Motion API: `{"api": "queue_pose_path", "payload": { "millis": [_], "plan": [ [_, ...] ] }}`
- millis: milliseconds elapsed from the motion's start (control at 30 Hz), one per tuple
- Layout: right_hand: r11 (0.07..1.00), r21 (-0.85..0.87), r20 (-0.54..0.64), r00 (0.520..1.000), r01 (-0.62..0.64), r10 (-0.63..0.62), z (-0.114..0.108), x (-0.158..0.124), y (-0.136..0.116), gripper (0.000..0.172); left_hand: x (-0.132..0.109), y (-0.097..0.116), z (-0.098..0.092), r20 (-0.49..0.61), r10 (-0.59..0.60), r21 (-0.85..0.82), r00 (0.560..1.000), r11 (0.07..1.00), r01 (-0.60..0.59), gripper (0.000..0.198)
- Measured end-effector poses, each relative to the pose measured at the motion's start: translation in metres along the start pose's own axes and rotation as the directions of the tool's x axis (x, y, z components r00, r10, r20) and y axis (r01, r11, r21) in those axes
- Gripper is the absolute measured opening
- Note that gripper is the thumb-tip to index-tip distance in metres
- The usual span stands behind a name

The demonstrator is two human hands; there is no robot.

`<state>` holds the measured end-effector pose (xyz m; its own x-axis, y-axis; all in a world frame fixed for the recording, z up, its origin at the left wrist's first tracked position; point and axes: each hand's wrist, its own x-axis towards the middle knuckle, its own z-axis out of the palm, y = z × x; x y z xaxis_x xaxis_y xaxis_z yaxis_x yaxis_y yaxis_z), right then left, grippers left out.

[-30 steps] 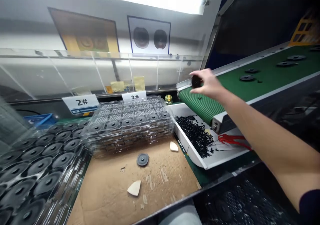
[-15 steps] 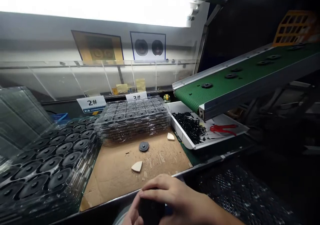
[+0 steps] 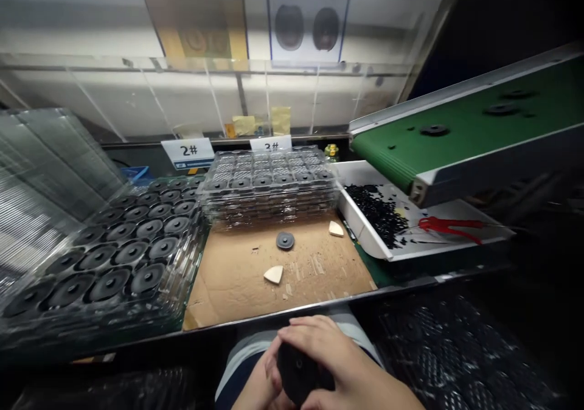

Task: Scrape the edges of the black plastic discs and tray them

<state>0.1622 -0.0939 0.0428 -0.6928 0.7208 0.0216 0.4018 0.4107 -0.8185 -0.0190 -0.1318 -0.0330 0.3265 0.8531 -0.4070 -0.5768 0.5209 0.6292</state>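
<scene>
At the bottom of the view, in front of the table edge, both hands are closed round a black rounded disc [image 3: 295,373] with a small raised centre. My left hand [image 3: 260,382] grips its left side. My right hand [image 3: 344,361] curls over its top and right, fingertips meeting the left hand near the upper rim. Parts of the disc are hidden by the fingers. Beyond them, a similar black disc [image 3: 285,240] lies on the cardboard sheet [image 3: 228,297], with one off-white wedge piece [image 3: 274,274] nearer and another wedge [image 3: 336,229] farther right.
An open clear tray [image 3: 150,300] of black discs stands left. Stacked clear trays [image 3: 274,200] sit behind the cardboard. A white tray [image 3: 365,236] at right holds small black bits and red-handled pliers [image 3: 449,224]. A green conveyor belt [image 3: 460,133] with discs slopes down towards it.
The view has tipped downward and turned left, so the table sits higher and further right in the picture. Both hands still hold the black disc, now showing more of its face.
</scene>
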Motion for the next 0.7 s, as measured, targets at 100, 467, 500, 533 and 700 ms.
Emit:
{"api": "queue_pose_path", "payload": {
  "millis": [100, 467, 500, 533, 700],
  "plan": [
    [0.994, -0.055, 0.048, 0.994, -0.099, 0.102, -0.002, 0.015, 0.017, 0.084, 0.005, 0.014, 0.005, 0.004, -0.088, -0.119, 0.996, 0.989, 0.088, 0.056],
    [0.929, -0.28, -0.248, 0.953, -0.243, 0.175, 0.032, 0.139, 0.13, 0.033, 0.06, 0.096, -0.039, -0.301, 0.153, -0.417, 0.941, 0.867, -0.274, 0.053],
    [0.929, -0.277, -0.249, 0.952, -0.246, 0.178, 0.033, 0.144, 0.132, 0.031, 0.065, 0.101, -0.042, -0.325, 0.154, -0.425, 0.933, 0.857, -0.29, 0.055],
    [0.931, -0.271, -0.247, 0.953, -0.244, 0.178, 0.032, 0.148, 0.134, 0.029, 0.069, 0.104, -0.044, -0.345, 0.154, -0.436, 0.926, 0.848, -0.303, 0.056],
    [0.956, -0.184, -0.201, 0.961, -0.227, 0.19, 0.018, 0.164, 0.136, 0.024, 0.088, 0.115, -0.046, -0.389, 0.137, -0.477, 0.911, 0.816, -0.326, 0.056]
  ]
}}
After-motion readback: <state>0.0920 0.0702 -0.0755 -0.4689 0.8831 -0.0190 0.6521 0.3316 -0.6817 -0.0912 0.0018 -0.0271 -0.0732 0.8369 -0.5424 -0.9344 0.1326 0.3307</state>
